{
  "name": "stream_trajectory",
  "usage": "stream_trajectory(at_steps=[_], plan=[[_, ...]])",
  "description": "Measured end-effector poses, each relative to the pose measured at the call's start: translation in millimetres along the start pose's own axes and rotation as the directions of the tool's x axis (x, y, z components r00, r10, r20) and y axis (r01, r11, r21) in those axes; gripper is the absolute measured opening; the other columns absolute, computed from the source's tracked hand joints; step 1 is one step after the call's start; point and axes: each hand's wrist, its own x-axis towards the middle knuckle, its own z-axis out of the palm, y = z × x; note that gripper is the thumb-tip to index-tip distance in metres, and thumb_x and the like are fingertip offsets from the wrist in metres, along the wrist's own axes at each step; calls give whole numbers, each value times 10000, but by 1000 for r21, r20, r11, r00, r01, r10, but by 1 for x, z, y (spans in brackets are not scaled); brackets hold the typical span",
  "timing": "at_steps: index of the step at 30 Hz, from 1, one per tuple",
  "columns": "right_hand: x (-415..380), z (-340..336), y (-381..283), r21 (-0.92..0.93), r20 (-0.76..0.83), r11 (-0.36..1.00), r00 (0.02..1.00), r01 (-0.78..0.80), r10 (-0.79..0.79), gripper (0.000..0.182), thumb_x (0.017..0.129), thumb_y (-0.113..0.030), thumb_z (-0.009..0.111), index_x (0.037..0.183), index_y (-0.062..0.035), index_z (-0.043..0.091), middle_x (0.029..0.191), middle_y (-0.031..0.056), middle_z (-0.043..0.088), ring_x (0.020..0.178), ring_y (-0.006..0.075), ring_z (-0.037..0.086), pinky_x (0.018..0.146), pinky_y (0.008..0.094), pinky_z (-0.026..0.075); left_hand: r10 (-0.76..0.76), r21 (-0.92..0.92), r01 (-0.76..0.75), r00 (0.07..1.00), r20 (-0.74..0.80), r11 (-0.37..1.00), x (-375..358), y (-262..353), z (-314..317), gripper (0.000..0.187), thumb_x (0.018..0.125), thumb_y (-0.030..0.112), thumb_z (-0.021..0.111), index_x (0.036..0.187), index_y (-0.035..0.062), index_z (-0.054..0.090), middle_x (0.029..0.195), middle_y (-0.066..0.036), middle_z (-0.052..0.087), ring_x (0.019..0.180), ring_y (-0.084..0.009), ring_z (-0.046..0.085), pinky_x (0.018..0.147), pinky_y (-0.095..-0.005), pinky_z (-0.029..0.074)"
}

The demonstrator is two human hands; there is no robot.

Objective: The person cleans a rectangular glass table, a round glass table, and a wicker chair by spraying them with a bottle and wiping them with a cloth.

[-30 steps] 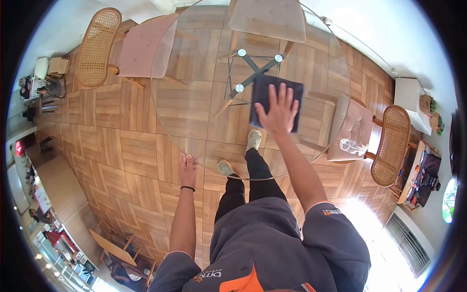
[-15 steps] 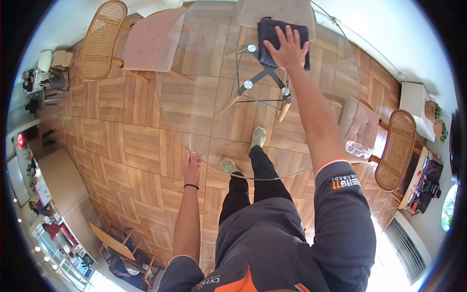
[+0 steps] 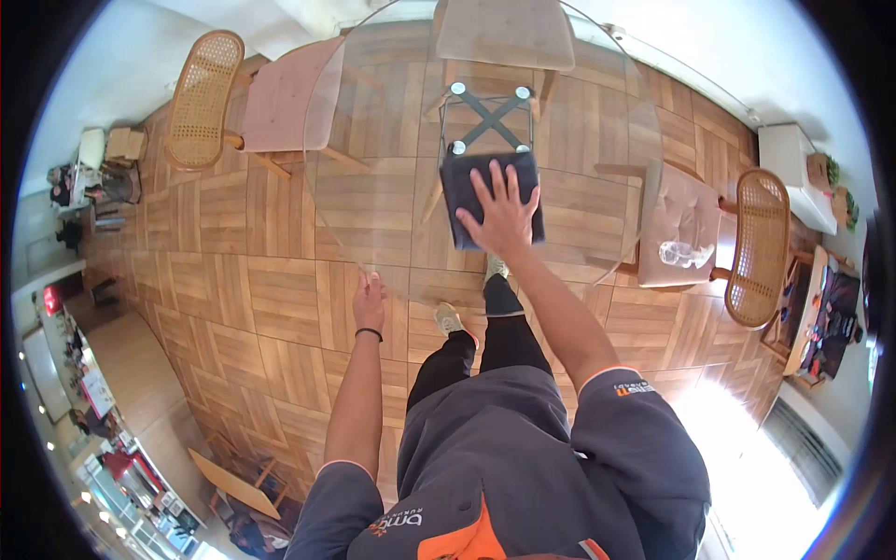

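A round glass tabletop (image 3: 373,215) spreads in front of me, with a crossed metal and wood base (image 3: 492,117) showing through it. My right hand (image 3: 504,210) lies flat with spread fingers on a folded dark cloth (image 3: 462,187), pressing it on the glass near the middle, just on my side of the base. At the near left edge of the glass is my left hand (image 3: 370,301), its fingers bent together at the rim; whether they pinch the edge is hard to make out.
A pink chair (image 3: 289,93) stands at the left, a beige chair (image 3: 504,33) beyond the glass. The right chair (image 3: 677,224) has a clear plastic bottle (image 3: 684,254) on its seat. A white cabinet (image 3: 793,177) is at the right wall; a wooden table (image 3: 233,481) stands lower left.
My right hand has drawn the cloth toward me and to the left, from the far side of the glass to its middle. My left hand stays at the rim. The view has shifted slightly.
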Motion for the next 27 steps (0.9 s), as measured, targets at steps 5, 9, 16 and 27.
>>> stream_trajectory(at_steps=[5,9,16,27], plan=[[-94,-17,1,22,48,996,995,-89,88,754,852,-622,603,1496,-273,424,1599,66,303,1473,321,261,1077,748,193,-103,-5,103,993,-56,995,-18,-4,-24,722,1003,635,388,1567,200,271,1027,-81,659,722,-132,572,608,-270,447],[-133,-22,25,-23,5,976,976,-216,216,763,864,-651,571,1510,-281,404,1617,44,272,1483,313,239,1083,746,191,-138,8,139,990,-26,990,-48,-46,-64,750,1009,627,381,1551,116,306,1088,-140,664,778,-165,597,695,-285,490],[-122,-33,99,-116,-70,871,878,-478,473,774,892,-667,525,1547,-314,314,1640,28,223,1510,286,192,1099,746,160,-335,84,345,936,-111,935,-122,-176,-140,573,1028,541,379,1358,93,516,990,-90,652,733,-158,606,595,-312,481],[66,-41,243,-164,-164,781,798,-602,580,759,894,-689,502,1543,-345,310,1649,33,206,1512,304,186,1103,751,155,-636,163,623,771,35,765,-150,-129,-68,610,995,578,409,1432,153,393,1133,-106,698,878,-236,658,749,-410,488]])
